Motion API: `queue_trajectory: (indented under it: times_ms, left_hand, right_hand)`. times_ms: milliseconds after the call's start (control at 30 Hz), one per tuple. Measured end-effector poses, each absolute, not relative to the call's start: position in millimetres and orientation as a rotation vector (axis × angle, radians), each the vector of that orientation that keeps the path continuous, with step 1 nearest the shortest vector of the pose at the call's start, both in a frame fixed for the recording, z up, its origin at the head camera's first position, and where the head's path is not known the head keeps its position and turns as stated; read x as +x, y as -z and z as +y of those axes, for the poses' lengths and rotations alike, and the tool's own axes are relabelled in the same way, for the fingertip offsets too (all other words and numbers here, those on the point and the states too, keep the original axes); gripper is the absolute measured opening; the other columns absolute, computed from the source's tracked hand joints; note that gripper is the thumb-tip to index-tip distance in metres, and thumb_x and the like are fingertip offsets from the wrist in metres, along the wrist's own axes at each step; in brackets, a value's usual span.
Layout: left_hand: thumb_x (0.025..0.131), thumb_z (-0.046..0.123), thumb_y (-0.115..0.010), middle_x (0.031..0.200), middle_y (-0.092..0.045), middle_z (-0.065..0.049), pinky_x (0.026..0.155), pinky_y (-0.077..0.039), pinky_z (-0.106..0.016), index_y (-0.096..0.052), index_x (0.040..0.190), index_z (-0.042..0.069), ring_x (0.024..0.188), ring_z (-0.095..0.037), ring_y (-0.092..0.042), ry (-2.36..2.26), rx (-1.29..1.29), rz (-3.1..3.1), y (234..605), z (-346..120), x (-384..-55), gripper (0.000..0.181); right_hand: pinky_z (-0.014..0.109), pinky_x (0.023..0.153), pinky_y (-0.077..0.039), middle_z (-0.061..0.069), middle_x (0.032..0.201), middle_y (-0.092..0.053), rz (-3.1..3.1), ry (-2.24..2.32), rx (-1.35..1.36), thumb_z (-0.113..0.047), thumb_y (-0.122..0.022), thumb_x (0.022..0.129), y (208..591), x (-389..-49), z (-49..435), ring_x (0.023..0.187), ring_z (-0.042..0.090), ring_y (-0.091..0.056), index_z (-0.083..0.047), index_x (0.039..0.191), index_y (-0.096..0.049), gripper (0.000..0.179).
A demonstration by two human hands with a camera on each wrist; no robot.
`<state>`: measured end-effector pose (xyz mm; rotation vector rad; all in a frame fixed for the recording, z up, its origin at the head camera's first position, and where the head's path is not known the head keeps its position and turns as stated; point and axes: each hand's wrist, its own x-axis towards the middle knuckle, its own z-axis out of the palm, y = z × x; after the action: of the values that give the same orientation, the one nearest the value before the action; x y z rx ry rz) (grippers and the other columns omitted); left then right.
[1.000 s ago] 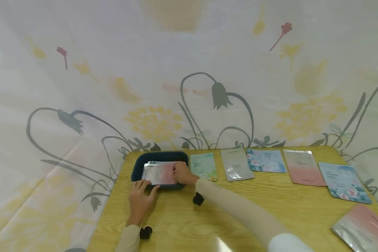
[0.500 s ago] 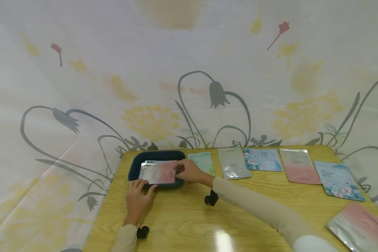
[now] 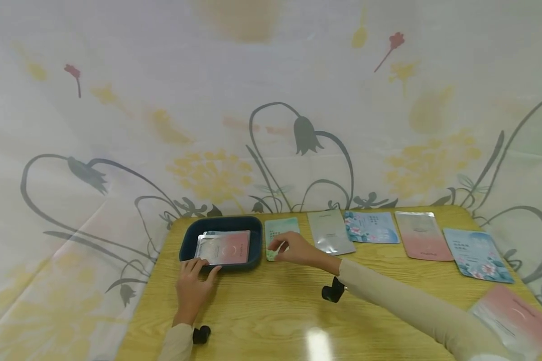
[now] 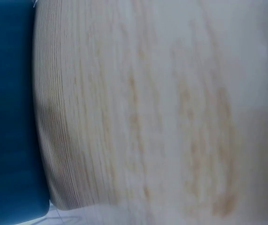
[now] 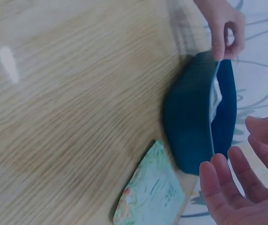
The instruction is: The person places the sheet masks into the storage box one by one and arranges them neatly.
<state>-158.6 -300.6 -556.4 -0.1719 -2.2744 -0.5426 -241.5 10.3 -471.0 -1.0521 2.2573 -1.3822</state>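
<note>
Left hand [image 3: 192,291]: grasping blue bin [image 3: 256,248] by rim, 7 o'clock.
Right hand [image 3: 300,249]: released, holds nothing, fingers loosely bent; 3 o'clock of bin, above green packet [image 3: 282,225].
Blue bin: on wooden table [image 3: 266,311].
Pink-silver packet [image 3: 226,248]: lies inside bin.
Green packet: flat, just beside bin, 3 o'clock.
Floral backdrop [image 3: 217,173]: beyond table, 12 o'clock.

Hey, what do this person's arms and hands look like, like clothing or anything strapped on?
The left hand and right hand are gloveless. Both arms wear long beige sleeves, with a small black device at each wrist.
</note>
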Motion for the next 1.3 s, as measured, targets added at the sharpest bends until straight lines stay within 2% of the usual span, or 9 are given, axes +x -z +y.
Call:
queue_trajectory:
  times_ms: [267, 633, 867, 1033, 1300]
  left_hand:
    - [0.070, 0.029, -0.083, 0.086, -0.060, -0.008, 0.071, -0.048, -0.045, -0.065, 0.082, 0.006, 0.084, -0.027, -0.050, 0.558, -0.160, -2.295, 558, -302, -156, 0.031]
    - [0.068, 0.028, -0.084, 0.087, -0.062, -0.008, 0.068, -0.048, -0.046, -0.065, 0.081, 0.007, 0.083, -0.027, -0.051, 0.551, -0.168, -2.265, 557, -299, -156, 0.031]
    - [0.069, 0.029, -0.083, 0.087, -0.062, -0.008, 0.069, -0.048, -0.045, -0.065, 0.082, 0.008, 0.084, -0.027, -0.051, 0.553, -0.147, -2.281, 558, -300, -155, 0.030]
    - [0.069, 0.028, -0.084, 0.087, -0.062, -0.008, 0.069, -0.048, -0.046, -0.065, 0.082, 0.007, 0.084, -0.027, -0.051, 0.555, -0.149, -2.279, 557, -300, -155, 0.031]
    - [0.068, 0.027, -0.084, 0.086, -0.062, -0.009, 0.069, -0.047, -0.047, -0.065, 0.081, 0.006, 0.083, -0.027, -0.051, 0.549, -0.161, -2.274, 557, -300, -156, 0.032]
  right_hand:
    - [0.032, 0.074, -0.051, 0.007, 0.101, -0.063, 2.221, 1.385, -0.966, -0.004, -0.065, 0.086, 465, -234, 47, 0.086, 0.023, -0.063, -0.007, 0.103, -0.067, 0.017]
    - [0.032, 0.078, -0.051, 0.009, 0.100, -0.063, 2.256, 1.429, -0.932, -0.007, -0.065, 0.089, 464, -229, 101, 0.087, 0.025, -0.062, -0.003, 0.105, -0.065, 0.017]
    - [0.035, 0.072, -0.051, 0.015, 0.102, -0.062, 2.260, 1.471, -0.822, -0.009, -0.064, 0.089, 468, -224, 128, 0.086, 0.026, -0.061, -0.003, 0.104, -0.065, 0.016]
    - [0.037, 0.072, -0.052, 0.018, 0.103, -0.061, 2.295, 1.463, -0.754, -0.011, -0.066, 0.089, 467, -219, 146, 0.088, 0.026, -0.062, -0.004, 0.104, -0.065, 0.017]
    - [0.041, 0.069, -0.053, 0.012, 0.102, -0.063, 2.348, 1.470, -0.682, -0.009, -0.064, 0.089, 470, -210, 179, 0.088, 0.025, -0.062, -0.003, 0.106, -0.065, 0.018]
